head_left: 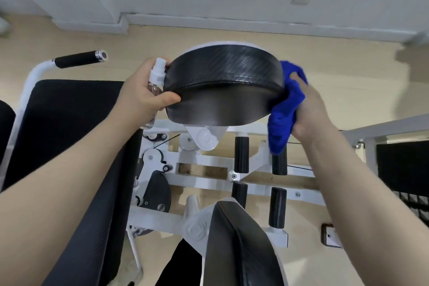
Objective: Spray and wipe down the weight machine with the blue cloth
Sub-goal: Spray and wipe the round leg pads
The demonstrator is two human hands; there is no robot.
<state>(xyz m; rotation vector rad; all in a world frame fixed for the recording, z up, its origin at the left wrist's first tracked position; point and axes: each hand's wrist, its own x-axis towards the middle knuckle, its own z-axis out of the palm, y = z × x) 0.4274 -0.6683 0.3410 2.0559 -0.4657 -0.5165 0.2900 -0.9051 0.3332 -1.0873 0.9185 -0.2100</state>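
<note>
Between the two hands, a round black pad (224, 83) of the weight machine (209, 169) is held up on its white frame. At the pad's left edge, a small clear spray bottle (156, 81) with a white nozzle is gripped by the left hand (141, 93); the fingers are curled round the bottle and the thumb is pressed against the pad's rim. At the pad's right edge, the blue cloth (286, 109) is bunched in the right hand (308, 109), whose fingers are closed round it, and the cloth is pressed against the pad's side, with a loose fold hanging below the hand. Below the left forearm, a long black seat cushion (69, 146) is seen, and beyond the left hand a curved white bar with a black grip (77, 59) is visible. Below the pad, between the forearms, black foam rollers (241, 154) are mounted on white bars, and a second black pad (241, 244) lies nearest the viewer.
</note>
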